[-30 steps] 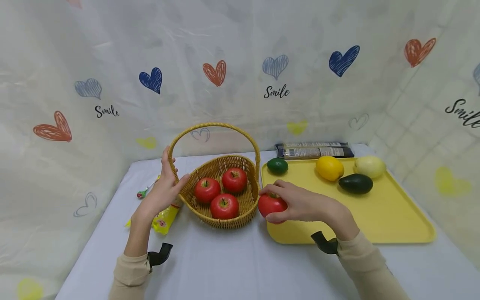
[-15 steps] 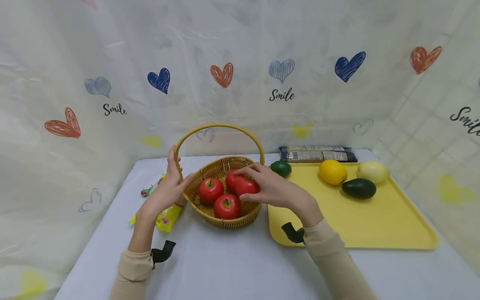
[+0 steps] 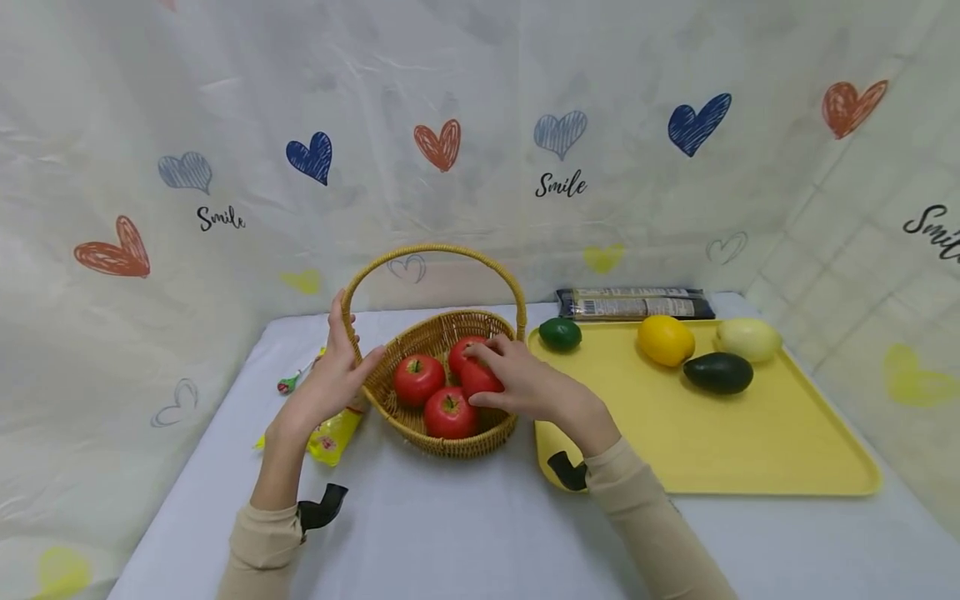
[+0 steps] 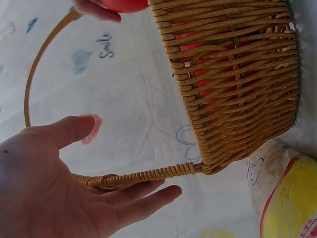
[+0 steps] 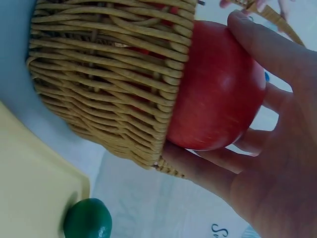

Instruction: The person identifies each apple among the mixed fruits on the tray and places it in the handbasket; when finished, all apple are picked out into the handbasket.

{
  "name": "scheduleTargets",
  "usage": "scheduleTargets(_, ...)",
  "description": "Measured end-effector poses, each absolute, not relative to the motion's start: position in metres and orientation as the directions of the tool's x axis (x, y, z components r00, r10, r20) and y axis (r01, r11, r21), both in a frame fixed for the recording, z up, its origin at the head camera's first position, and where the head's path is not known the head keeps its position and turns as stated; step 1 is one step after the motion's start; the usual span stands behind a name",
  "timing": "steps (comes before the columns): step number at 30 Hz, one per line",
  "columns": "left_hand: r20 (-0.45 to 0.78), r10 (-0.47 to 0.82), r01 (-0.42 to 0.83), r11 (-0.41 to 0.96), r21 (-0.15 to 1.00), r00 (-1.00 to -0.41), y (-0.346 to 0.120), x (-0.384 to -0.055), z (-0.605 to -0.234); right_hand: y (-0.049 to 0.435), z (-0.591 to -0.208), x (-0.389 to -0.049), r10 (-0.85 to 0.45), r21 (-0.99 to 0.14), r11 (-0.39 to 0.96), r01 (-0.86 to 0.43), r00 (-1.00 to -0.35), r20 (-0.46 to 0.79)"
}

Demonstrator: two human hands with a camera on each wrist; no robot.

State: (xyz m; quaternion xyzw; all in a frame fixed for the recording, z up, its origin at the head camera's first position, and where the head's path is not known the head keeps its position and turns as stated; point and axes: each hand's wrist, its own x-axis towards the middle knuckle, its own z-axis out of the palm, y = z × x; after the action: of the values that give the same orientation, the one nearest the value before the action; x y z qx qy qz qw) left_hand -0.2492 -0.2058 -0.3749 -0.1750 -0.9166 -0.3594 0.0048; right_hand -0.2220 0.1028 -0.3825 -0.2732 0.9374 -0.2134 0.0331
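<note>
My right hand [image 3: 536, 385] grips a red apple [image 5: 218, 89] from above, thumb and fingers spread round its sides. That apple overlaps the right side of a wicker basket [image 3: 453, 448], close above the rim in the right wrist view. Inside the basket lie three more red apples [image 3: 418, 380], the back one partly covered by the held apple and the fingers. At the basket's left, my left hand [image 3: 322, 387] is spread against the tall handle [image 4: 148, 174], with fingers behind it and the thumb [image 4: 74, 130] extended apart from it.
Right of the basket is a yellow tray [image 3: 750, 450] holding a yellow lemon [image 3: 666, 340], a dark avocado [image 3: 718, 373], a pale round fruit [image 3: 750, 339] and a small green fruit [image 3: 560, 334]. Dark long packets [image 3: 637, 304] lie behind. Left are a yellow bag [image 3: 333, 437] and a lollipop [image 3: 288, 384].
My right hand has carried the apple leftward from the tray's near-left edge to over the basket, then slightly lower among the other apples. The left hand has stayed at the handle.
</note>
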Motion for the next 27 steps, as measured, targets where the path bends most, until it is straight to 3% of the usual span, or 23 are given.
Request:
scheduleTargets(4, 0.133, 0.318, 0.324, 0.683, 0.655, -0.939, -0.206, -0.249, -0.375, 0.099, -0.388, -0.223, -0.538, -0.389, 0.761, -0.519, -0.84, 0.069)
scheduleTargets(9, 0.125, 0.309, 0.313, 0.691, 0.652, -0.943, -0.207, -0.249, -0.375, 0.097, -0.393, -0.224, -0.565, -0.43, 0.728, -0.534, -0.823, 0.066)
scheduleTargets(27, 0.14, 0.318, 0.328, 0.673, 0.663, -0.938, -0.208, -0.247, -0.377, 0.092, -0.404, -0.224, -0.548, -0.379, 0.778, -0.5, -0.836, -0.022)
